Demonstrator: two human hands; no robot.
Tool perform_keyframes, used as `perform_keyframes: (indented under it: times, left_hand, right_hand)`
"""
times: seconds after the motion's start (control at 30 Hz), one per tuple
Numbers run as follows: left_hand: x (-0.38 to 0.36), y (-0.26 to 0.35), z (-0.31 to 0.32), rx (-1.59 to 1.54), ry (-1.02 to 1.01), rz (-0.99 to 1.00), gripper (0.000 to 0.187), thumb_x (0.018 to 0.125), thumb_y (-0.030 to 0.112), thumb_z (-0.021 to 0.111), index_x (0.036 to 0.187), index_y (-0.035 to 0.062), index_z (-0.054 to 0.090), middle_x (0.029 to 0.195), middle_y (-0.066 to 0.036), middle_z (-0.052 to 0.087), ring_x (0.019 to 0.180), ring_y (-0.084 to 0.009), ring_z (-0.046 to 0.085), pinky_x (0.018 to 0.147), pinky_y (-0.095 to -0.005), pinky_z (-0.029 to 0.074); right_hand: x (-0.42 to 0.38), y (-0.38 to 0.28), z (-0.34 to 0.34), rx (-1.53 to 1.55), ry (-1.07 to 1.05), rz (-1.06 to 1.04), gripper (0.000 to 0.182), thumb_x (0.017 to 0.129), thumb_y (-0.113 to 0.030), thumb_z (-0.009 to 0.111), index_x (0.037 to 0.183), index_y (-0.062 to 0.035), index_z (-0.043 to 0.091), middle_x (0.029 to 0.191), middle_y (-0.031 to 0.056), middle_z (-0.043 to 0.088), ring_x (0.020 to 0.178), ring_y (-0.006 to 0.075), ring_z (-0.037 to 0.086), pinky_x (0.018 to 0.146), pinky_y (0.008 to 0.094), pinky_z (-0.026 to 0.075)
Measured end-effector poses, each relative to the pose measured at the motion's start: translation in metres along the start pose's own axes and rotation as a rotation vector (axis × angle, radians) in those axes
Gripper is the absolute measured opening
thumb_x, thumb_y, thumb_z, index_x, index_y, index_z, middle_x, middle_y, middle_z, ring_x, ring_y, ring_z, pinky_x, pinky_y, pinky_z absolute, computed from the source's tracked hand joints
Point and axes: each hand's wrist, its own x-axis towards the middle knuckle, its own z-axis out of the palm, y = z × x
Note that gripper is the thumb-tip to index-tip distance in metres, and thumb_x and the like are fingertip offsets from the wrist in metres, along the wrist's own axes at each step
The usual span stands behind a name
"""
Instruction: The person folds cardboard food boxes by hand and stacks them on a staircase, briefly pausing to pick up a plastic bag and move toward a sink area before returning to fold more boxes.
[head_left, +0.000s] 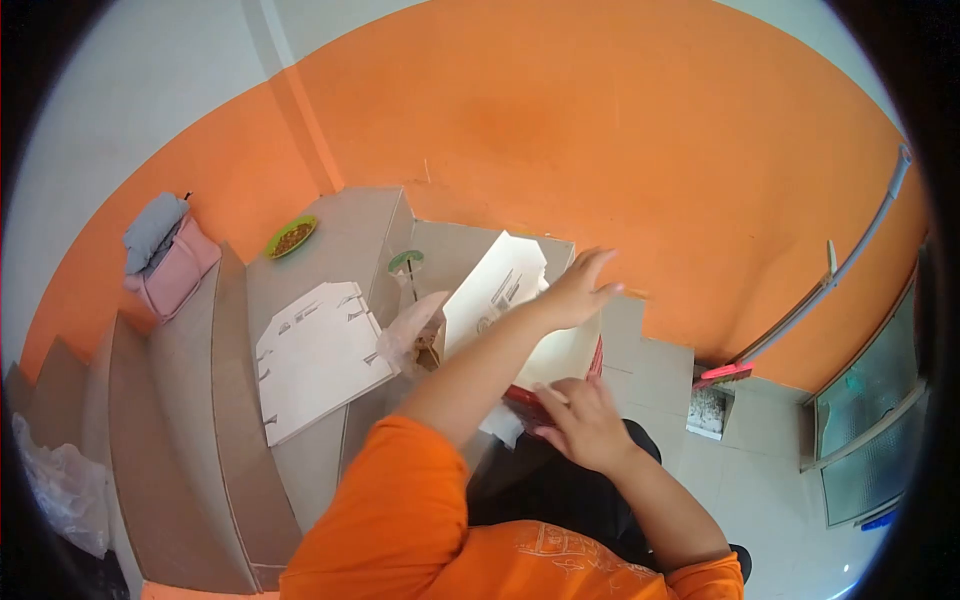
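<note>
Open white box (568, 352) just before the person's lap (545, 485)
Left hand (582, 291) spreads wide at the far side; right hand (583, 425) meets the near red edge, its grip unclear.

Visible quantities: left hand (578, 293), 1; right hand (588, 422), 1; white box (568, 352), 1; flat cardboard stack (318, 360), 1 (sheet count indeterminable); green dish (292, 238), 1; pink bag (180, 270), 1; translucent plastic bags (center (408, 332), lower left (65, 490)), 2.
</note>
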Motion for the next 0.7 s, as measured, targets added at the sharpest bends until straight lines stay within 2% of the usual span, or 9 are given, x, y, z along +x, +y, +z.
perform_keyframes:
  times: [0.07, 0.13, 0.23, 0.3, 0.37, 0.4, 0.53, 0.63, 0.7]
  left_hand:
    - [-0.020, 0.076, -0.073, -0.013, -0.137, 0.234, 0.037, 0.089, 0.017, 0.056, 0.123, 0.0041, 0.051, 0.132, -0.014, 0.046, 0.124, -0.0268, 0.042, 0.103, -0.0362, 0.032]
    - [-0.057, 0.108, -0.138, 0.168, 0.106, 0.326, 0.029, 0.081, 0.008, 0.064, 0.110, 0.0056, 0.059, 0.119, -0.011, 0.056, 0.110, -0.0266, 0.053, 0.093, -0.0352, 0.042]
    - [-0.128, 0.078, -0.212, 0.365, 0.337, -0.088, 0.039, 0.076, 0.010, 0.070, 0.113, 0.0054, 0.059, 0.116, -0.012, 0.058, 0.110, -0.0247, 0.053, 0.095, -0.0328, 0.040]
    - [-0.180, 0.034, -0.241, 0.515, 0.191, -0.586, 0.045, 0.072, 0.018, 0.074, 0.113, 0.0057, 0.059, 0.115, -0.013, 0.058, 0.111, -0.0261, 0.052, 0.096, -0.0345, 0.038]
    - [-0.228, -0.003, -0.255, 0.482, -0.103, -0.851, 0.054, 0.067, 0.024, 0.079, 0.114, 0.0059, 0.059, 0.118, -0.015, 0.055, 0.114, -0.0285, 0.049, 0.098, -0.0362, 0.037]
    - [-0.237, -0.009, -0.251, 0.488, -0.120, -0.856, 0.054, 0.067, 0.024, 0.079, 0.114, 0.0059, 0.059, 0.118, -0.015, 0.055, 0.114, -0.0285, 0.049, 0.098, -0.0362, 0.037]
    - [-0.252, -0.035, -0.234, 0.482, -0.115, -0.868, 0.059, 0.064, 0.025, 0.080, 0.117, 0.0090, 0.059, 0.121, -0.017, 0.047, 0.116, -0.0322, 0.044, 0.100, -0.0366, 0.036]
    - [-0.249, -0.049, -0.225, 0.558, -0.174, -0.891, 0.060, 0.063, 0.025, 0.081, 0.117, 0.0105, 0.059, 0.120, -0.016, 0.047, 0.115, -0.0328, 0.043, 0.100, -0.0365, 0.036]
    - [-0.247, -0.057, -0.224, 0.540, -0.156, -0.897, 0.062, 0.061, 0.025, 0.081, 0.117, 0.0109, 0.059, 0.118, -0.015, 0.046, 0.114, -0.0329, 0.043, 0.100, -0.0367, 0.037]
  right_hand:
    - [-0.023, 0.006, -0.019, 0.017, 0.128, 0.068, 0.053, 0.070, -0.021, 0.071, 0.118, -0.0101, 0.053, 0.107, 0.0114, 0.053, 0.100, 0.0283, 0.051, 0.089, 0.0491, 0.037]
    - [-0.072, 0.035, -0.018, -0.013, 0.209, 0.181, 0.050, 0.067, -0.019, 0.074, 0.111, -0.0073, 0.055, 0.108, 0.0129, 0.053, 0.101, 0.0314, 0.051, 0.090, 0.0484, 0.038]
    - [-0.170, 0.080, -0.001, 0.021, 0.280, 0.613, 0.036, 0.075, -0.001, 0.063, 0.110, -0.0021, 0.054, 0.106, 0.0171, 0.053, 0.101, 0.0346, 0.049, 0.091, 0.0409, 0.039]
    - [-0.255, 0.101, 0.015, 0.134, 0.252, 0.921, 0.029, 0.080, -0.001, 0.058, 0.109, -0.0019, 0.055, 0.098, 0.0147, 0.055, 0.094, 0.0284, 0.054, 0.085, 0.0355, 0.043]
    - [-0.337, 0.120, 0.021, 0.091, -0.054, 1.191, 0.030, 0.078, -0.005, 0.061, 0.107, -0.0017, 0.057, 0.092, 0.0131, 0.059, 0.083, 0.0260, 0.059, 0.075, 0.0369, 0.048]
    - [-0.364, 0.135, 0.025, 0.048, -0.245, 1.213, 0.030, 0.077, -0.008, 0.062, 0.106, -0.0014, 0.058, 0.092, 0.0151, 0.061, 0.081, 0.0269, 0.060, 0.073, 0.0377, 0.049]
    - [-0.351, 0.124, 0.020, 0.070, -0.169, 1.333, 0.029, 0.080, -0.015, 0.062, 0.106, -0.0023, 0.060, 0.094, 0.0161, 0.062, 0.085, 0.0292, 0.061, 0.077, 0.0381, 0.049]
    - [-0.355, 0.114, 0.025, -0.045, -0.488, 1.269, 0.032, 0.079, -0.019, 0.063, 0.107, -0.0031, 0.060, 0.101, 0.0166, 0.062, 0.091, 0.0320, 0.060, 0.083, 0.0389, 0.048]
    - [-0.356, 0.117, 0.026, 0.032, -0.534, 1.284, 0.033, 0.079, -0.022, 0.063, 0.107, -0.0048, 0.060, 0.104, 0.0168, 0.060, 0.096, 0.0327, 0.058, 0.086, 0.0404, 0.046]
